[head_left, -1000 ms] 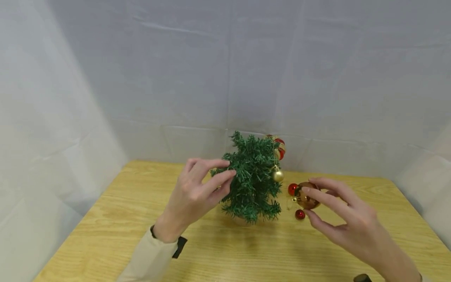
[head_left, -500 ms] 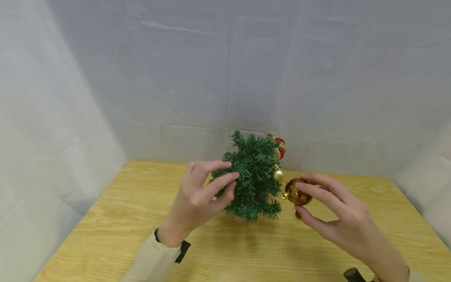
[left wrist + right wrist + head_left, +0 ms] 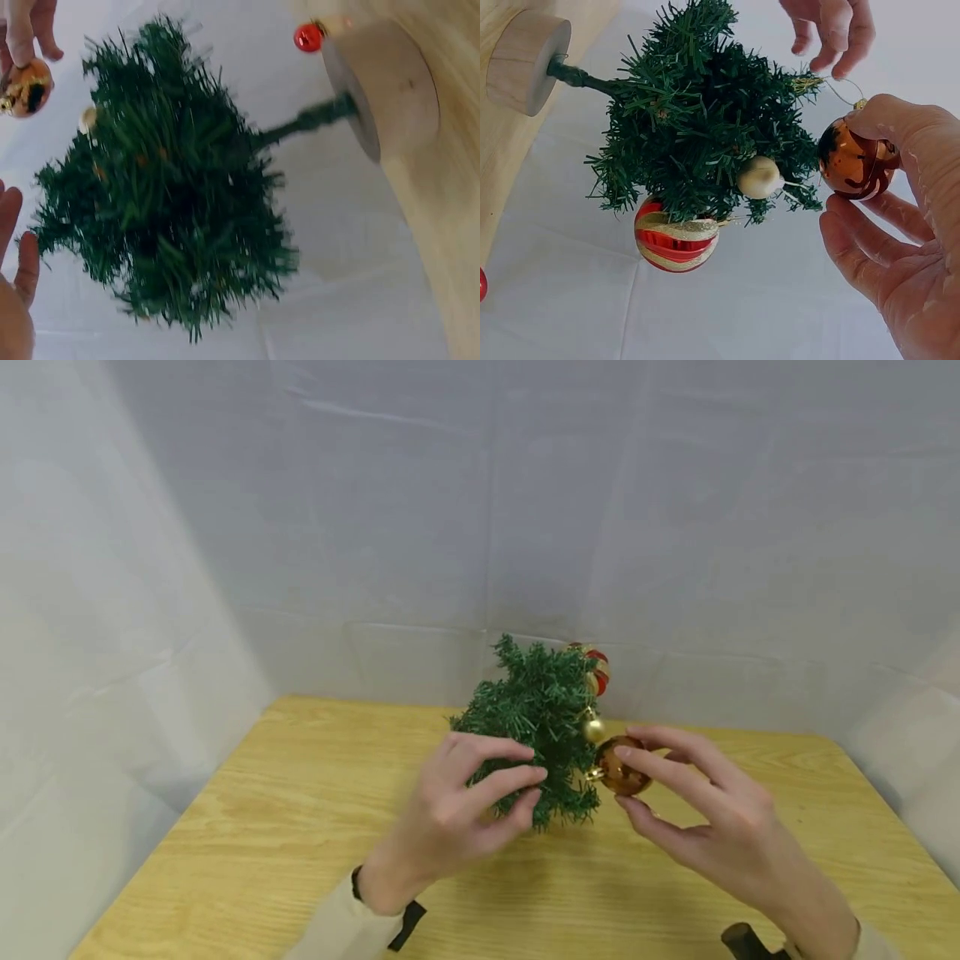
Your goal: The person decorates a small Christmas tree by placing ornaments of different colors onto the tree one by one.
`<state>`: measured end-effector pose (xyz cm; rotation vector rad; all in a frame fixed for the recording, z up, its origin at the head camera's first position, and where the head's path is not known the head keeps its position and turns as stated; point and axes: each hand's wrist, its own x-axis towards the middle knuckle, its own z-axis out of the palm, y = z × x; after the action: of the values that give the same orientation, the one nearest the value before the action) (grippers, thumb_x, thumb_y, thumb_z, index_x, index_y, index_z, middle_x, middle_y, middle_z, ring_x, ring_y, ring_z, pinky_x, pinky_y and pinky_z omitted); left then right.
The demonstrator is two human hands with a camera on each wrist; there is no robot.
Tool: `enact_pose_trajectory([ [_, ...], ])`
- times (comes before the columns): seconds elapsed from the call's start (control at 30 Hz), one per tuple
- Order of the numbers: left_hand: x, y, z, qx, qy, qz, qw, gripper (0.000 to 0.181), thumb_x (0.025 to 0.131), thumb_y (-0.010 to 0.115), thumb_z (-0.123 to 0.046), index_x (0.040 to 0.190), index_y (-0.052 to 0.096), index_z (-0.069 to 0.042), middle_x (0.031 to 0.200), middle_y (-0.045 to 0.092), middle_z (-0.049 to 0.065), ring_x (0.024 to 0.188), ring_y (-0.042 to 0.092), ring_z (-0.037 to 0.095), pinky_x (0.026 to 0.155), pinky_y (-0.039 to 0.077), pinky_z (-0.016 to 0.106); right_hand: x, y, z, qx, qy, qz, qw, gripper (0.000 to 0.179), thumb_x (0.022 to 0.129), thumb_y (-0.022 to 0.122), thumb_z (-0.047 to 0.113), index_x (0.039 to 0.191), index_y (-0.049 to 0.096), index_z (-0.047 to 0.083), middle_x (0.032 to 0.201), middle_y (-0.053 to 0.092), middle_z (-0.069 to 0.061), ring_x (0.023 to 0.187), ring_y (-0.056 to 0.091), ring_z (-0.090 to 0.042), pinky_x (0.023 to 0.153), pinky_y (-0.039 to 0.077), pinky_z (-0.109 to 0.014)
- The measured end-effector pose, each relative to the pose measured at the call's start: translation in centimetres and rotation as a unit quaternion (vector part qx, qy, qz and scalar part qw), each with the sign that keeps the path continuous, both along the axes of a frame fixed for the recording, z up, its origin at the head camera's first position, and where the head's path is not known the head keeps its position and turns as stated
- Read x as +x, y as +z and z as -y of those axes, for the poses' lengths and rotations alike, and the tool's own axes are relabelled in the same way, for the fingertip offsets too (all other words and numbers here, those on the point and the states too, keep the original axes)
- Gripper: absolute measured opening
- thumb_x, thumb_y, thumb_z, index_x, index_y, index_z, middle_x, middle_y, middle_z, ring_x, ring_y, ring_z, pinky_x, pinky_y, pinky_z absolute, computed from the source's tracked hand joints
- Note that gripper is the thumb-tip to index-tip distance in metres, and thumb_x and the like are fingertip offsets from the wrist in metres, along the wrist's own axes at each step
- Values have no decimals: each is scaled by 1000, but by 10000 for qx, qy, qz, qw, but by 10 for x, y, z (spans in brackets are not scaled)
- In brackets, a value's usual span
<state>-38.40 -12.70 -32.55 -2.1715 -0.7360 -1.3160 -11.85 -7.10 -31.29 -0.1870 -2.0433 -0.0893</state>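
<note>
Plainly, in the head view, the person's right grip (image 3: 705, 814) has an amber bauble (image 3: 624, 767) pinched between thumb and fingers, just beside the artificial Christmas tree (image 3: 525, 697). They have it by its round sides, I'd say to leave the gold cap, turned towards the branches, free. Their left grip (image 3: 468, 810) is loosely curved in front of the tree, fingertips apart and nothing visible between them, perhaps to be near that cap. A matte gold bauble (image 3: 594, 729) and a red-and-gold striped bauble (image 3: 597, 672) hang at the tree's right side.

In the left wrist view, a round wooden base (image 3: 397, 82) holds the trunk up on the desk (image 3: 457, 225), presumably why neither hand needs to steady it. A small red bauble (image 3: 308, 37) shows near the base.

In the right wrist view, thumb on one face and fingers on the other keep the amber bauble secure without covering its thread loop (image 3: 842, 88). That loop stretches from the cap towards the left fingertips; whether they touch it, I can't tell from here.
</note>
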Motion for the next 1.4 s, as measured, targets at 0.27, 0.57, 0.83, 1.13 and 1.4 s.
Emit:
enact_pose_trajectory([
  [0.27,13,-6,3,-901,-617,429,9931,20,101,62,-23,109,75,-11,113,67,8,97,66,17,86,55,26,-1,1,1,12,141,41,9999,38,101,61,30,118,74,-2,118,67,-25,95,67,-14,78,54,-11],
  [0.57,25,-7,10,-1881,-1024,1195,9695,20,100,65,-23,116,72,-11,117,65,7,107,66,17,94,56,28,-3,2,4,36,199,-4,9998,38,102,60,31,116,74,-1,117,67,-25,102,67,-14,75,55,-12],
  [0.83,29,-6,14,-2604,-1104,1530,9469,17,96,71,-15,113,75,-13,120,65,5,112,64,17,97,56,33,-2,1,8,-45,181,18,9998,39,103,58,33,116,74,0,119,67,-23,109,65,-10,76,55,-11],
  [1.13,30,-5,14,-2796,-1173,1732,9371,7,95,71,-11,100,75,-14,119,66,6,113,64,18,96,56,34,-1,-1,9,-226,189,56,9996,40,103,59,35,119,73,1,121,67,-22,104,67,-11,74,54,-11],
  [1.4,29,-7,15,-2650,-1173,1926,9375,7,94,70,-9,99,74,-13,116,67,8,110,65,19,93,57,34,0,-2,8,-432,290,62,9986,41,101,61,34,120,73,0,121,66,-22,103,67,-11,77,54,-10],
])
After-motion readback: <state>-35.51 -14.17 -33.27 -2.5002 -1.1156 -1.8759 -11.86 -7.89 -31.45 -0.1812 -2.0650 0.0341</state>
